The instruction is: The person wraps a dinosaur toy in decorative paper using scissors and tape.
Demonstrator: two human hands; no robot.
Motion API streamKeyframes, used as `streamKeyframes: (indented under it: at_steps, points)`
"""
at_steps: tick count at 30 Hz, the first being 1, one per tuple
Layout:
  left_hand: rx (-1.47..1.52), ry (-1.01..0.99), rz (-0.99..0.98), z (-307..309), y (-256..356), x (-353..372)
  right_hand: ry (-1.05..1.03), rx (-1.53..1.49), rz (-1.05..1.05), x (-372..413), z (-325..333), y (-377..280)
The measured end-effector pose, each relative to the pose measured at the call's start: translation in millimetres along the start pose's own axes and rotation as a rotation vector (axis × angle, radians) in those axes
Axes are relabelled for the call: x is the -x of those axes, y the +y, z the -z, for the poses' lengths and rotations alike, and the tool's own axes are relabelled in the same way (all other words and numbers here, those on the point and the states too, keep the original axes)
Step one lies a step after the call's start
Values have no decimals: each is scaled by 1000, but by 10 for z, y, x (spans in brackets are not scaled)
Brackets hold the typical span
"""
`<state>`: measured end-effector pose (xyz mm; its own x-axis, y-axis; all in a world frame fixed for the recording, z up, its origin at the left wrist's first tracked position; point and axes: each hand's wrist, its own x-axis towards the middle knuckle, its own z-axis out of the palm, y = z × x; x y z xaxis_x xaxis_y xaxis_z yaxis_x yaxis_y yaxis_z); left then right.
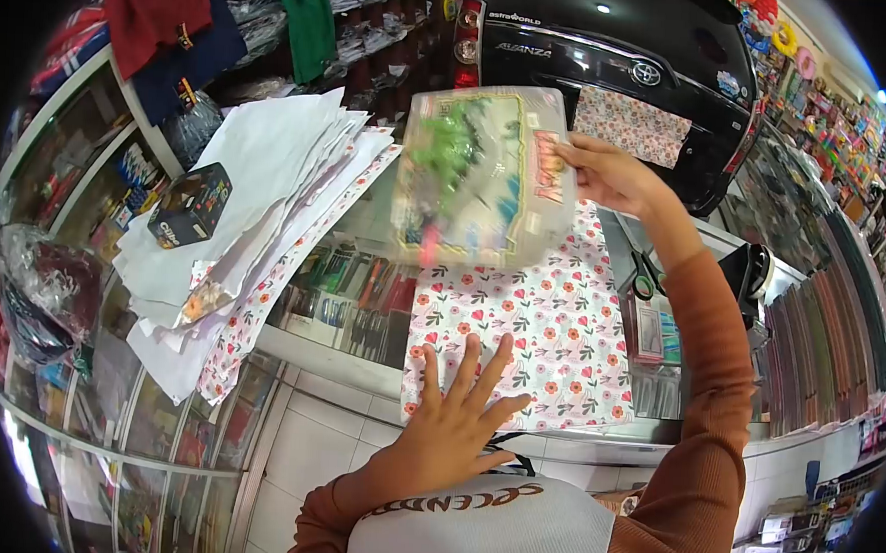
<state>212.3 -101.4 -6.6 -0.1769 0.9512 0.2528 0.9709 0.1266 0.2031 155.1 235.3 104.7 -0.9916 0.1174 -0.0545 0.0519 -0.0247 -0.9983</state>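
My right hand (614, 175) grips the right edge of a toy package (487, 194), a see-through pack with a printed card and green shapes inside. It is held up above the counter, slightly blurred. Beneath it lies floral wrapping paper (519, 351), white with pink and red flowers, spread over the glass counter. My left hand (456, 407) rests on the paper's near edge with its fingers spread, holding nothing. To the right of the paper are black-handled scissors (645, 277).
A stack of large paper sheets (256, 207) lies at left, with a small dark box (190, 205) on top. A tape dispenser (749, 278) stands at right, near a row of upright folders (825, 347). A black car (615, 45) is parked behind the counter.
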Motion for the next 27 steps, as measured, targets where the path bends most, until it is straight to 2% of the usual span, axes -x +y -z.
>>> streamKeyframes:
  at_steps: [3, 9, 12, 15, 19, 21, 23, 27]
  points:
    - [-3, 15, -8, 8, 2, -4, 9, -126, 42, -475, -447, 111]
    - [8, 48, -25, -27, -16, -10, -189, -430, 1, -1444, -1593, 515]
    - [24, 57, -26, -64, -41, -17, -221, -450, -7, -1602, -2065, 582]
    - [38, 115, -7, -59, -38, -5, -254, -412, -20, -1613, -2193, 594]
    - [78, 199, -2, -34, -50, -21, -253, -329, 4, -1258, -1726, 530]
    - [128, 168, -16, -8, -69, -21, -118, -281, -18, -951, -1403, 481]
    - [88, 246, -75, 2, -108, -28, -12, -187, -84, -572, -1019, 371]
    - [140, 331, -122, 21, -186, -10, 12, -146, -135, 1, -49, 546]
